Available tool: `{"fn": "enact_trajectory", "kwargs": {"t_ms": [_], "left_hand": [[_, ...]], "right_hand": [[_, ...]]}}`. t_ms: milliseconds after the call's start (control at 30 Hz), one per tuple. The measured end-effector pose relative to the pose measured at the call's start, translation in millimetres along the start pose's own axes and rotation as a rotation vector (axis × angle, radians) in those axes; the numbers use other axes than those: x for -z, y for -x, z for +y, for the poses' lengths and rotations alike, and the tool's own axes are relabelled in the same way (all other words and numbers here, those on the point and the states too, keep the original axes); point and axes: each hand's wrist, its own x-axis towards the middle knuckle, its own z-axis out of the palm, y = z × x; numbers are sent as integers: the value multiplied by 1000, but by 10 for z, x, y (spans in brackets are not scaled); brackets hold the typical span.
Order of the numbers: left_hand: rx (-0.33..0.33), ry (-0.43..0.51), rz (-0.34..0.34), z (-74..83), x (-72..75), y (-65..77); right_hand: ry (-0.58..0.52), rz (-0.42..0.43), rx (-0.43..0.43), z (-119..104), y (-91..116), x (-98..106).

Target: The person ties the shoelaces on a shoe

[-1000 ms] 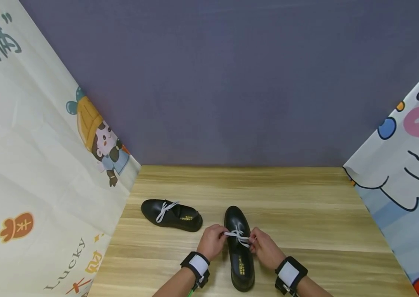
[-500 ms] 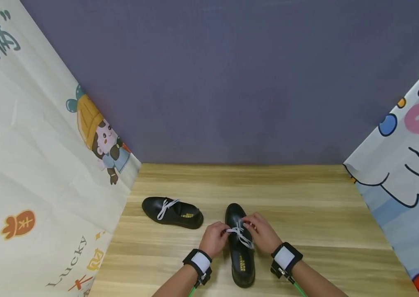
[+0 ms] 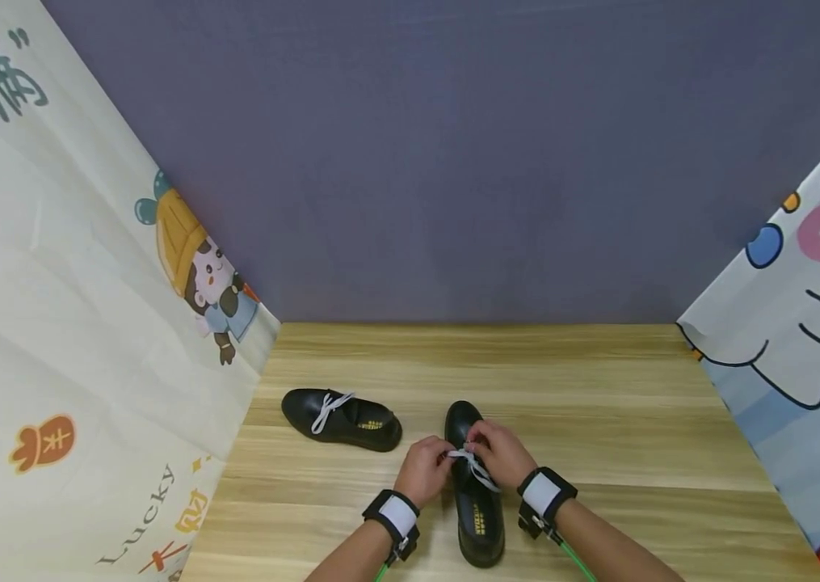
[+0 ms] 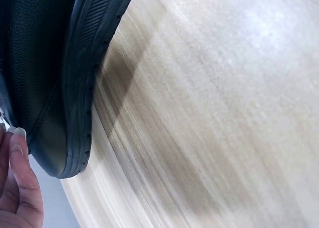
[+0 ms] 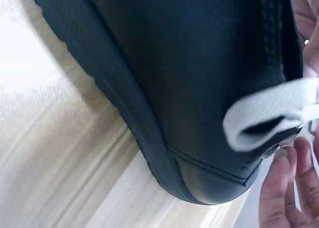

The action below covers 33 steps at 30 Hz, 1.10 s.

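A black leather lace-up shoe (image 3: 460, 415) stands on the wooden surface, toe pointing away from me. Its white shoelace (image 3: 482, 474) is looped over the front, the loop hanging to the right side, and shows large in the right wrist view. My left hand (image 3: 424, 469) pinches the lace on the shoe's left side, its fingertips beside the upper in the left wrist view. From the right, my right hand (image 3: 508, 457) reaches over the lacing with curled fingers, pinching lace close to the knot. Those fingertips partly cover the knot.
Another black shoe (image 3: 302, 409), laced in white, lies sideways to the left, toe pointing left. The wood-grain surface (image 3: 599, 404) meets a grey-purple panel (image 3: 410, 202) at the back. Printed cloths (image 3: 90, 283) hang at both sides.
My right hand has let go of the loop on the right side and moved forward and left to the knot. My left hand keeps its pinch at the left side.
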Motion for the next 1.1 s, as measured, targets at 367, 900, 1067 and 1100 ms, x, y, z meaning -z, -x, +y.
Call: {"fn": "enact_trajectory", "kwargs": {"t_ms": [367, 900, 1067, 1100], "left_hand": [[90, -5, -80, 27, 12, -64], [109, 2, -83, 49, 19, -70], [112, -12, -72, 57, 35, -74], [114, -13, -73, 58, 38, -72]], "right_hand": [[49, 28, -72, -48, -55, 23], [-13, -3, -207, -69, 105, 57], [10, -83, -218, -130, 295, 81], [24, -102, -205, -143, 325, 79]]}}
